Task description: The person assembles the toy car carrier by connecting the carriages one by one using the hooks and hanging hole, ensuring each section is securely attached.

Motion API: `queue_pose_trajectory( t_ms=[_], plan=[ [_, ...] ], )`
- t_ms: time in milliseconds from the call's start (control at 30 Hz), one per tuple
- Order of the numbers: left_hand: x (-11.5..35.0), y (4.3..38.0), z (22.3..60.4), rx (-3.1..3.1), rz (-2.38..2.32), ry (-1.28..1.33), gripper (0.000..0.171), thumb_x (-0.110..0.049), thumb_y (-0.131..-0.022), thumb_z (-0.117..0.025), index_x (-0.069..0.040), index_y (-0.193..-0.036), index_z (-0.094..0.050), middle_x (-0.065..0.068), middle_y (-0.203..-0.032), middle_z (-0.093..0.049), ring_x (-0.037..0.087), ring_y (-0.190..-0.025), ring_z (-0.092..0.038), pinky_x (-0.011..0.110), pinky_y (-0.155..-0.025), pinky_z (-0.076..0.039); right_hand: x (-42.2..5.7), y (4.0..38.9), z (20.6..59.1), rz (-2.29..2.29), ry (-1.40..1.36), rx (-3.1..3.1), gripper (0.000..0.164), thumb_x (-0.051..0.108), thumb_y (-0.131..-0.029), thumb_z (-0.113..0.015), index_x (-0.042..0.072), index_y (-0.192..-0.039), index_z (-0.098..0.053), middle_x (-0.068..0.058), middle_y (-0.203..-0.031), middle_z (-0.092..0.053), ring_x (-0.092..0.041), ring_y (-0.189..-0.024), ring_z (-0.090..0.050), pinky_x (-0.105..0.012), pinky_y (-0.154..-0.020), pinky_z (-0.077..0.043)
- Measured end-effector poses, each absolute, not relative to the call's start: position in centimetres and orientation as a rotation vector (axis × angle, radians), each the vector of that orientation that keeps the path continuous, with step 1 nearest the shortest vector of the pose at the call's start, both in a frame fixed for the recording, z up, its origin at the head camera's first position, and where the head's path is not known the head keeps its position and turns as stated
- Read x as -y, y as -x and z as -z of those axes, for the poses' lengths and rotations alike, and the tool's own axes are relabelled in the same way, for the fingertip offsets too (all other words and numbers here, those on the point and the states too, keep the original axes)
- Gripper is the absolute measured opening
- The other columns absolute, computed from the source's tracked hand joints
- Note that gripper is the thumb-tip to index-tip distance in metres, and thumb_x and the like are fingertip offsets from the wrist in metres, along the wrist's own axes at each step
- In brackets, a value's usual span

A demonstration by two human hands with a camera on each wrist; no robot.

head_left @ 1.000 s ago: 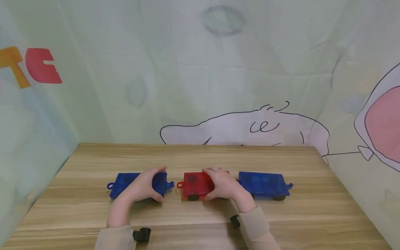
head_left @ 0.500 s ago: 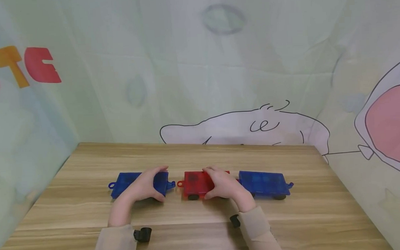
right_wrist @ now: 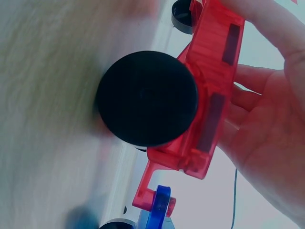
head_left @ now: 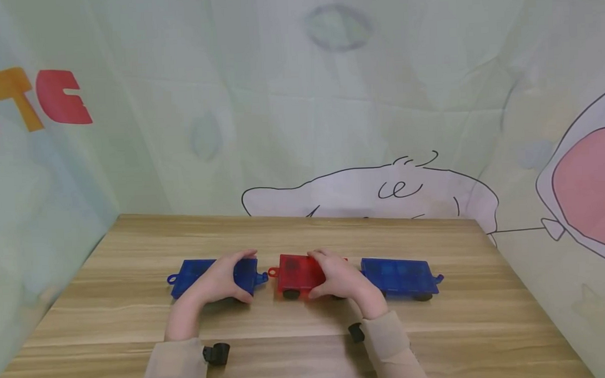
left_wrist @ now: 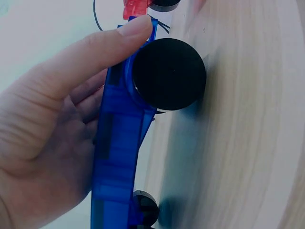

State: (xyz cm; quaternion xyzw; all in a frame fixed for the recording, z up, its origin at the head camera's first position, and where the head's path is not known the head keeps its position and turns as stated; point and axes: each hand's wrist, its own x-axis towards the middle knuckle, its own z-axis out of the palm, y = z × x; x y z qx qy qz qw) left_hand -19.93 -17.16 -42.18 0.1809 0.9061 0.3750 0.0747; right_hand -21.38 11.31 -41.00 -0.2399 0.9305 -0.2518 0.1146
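Along the wooden table stand several translucent toy train cars in a row. My left hand (head_left: 217, 282) grips the left blue train car (head_left: 192, 272) by its long sides, the thumb pressed near its front end in the left wrist view. My right hand (head_left: 342, 278) holds the red train car (head_left: 296, 270) between thumb and fingers, its left end tipped up a little. The red ring (head_left: 273, 272) overlaps the left car's blue hook (head_left: 263, 277) in the head view. In the right wrist view, the red car's rear hook (right_wrist: 144, 198) passes through a blue ring (right_wrist: 159, 206).
The right blue train car (head_left: 399, 276) stands behind the red one, its hook facing right. Fabric with printed drawings (head_left: 280, 128) surrounds the wooden table (head_left: 268, 340) at the back and sides. Black cameras sit on both wrists.
My left hand has slid the left blue car slightly rightward, closing the gap to the red car. My right hand has raised the red car's left end a little. The right blue car has stayed put.
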Motion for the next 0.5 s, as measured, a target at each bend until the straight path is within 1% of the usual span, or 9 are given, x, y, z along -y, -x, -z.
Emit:
queue_pose_trajectory(
  t_ms=[200,500],
  plan=[
    [17.0,20.03,42.27,-2.713,-1.135,-0.539,0.094,-0.018,-0.066,-0.091,0.002,-0.143,-0.042,0.022,-0.144,-0.049,0.046,-0.135,-0.04,0.063,-0.109,-0.033,-11.5,21.52,41.02,0.756,0.696,-2.72,0.087,0.028,-0.075,-0.085,0.003,-0.146,-0.042,-0.015,-0.147,-0.046,-0.032,-0.127,-0.05,-0.05,-0.104,-0.047],
    [16.65,19.94,42.28,-2.714,-1.144,-0.557,0.092,-0.017,-0.067,-0.09,0.002,-0.143,-0.042,0.022,-0.143,-0.05,0.046,-0.135,-0.041,0.063,-0.109,-0.033,-11.53,21.5,41.04,0.752,0.728,-2.72,0.087,0.029,-0.075,-0.085,0.001,-0.145,-0.042,-0.015,-0.146,-0.046,-0.031,-0.127,-0.051,-0.05,-0.103,-0.047]
  ],
)
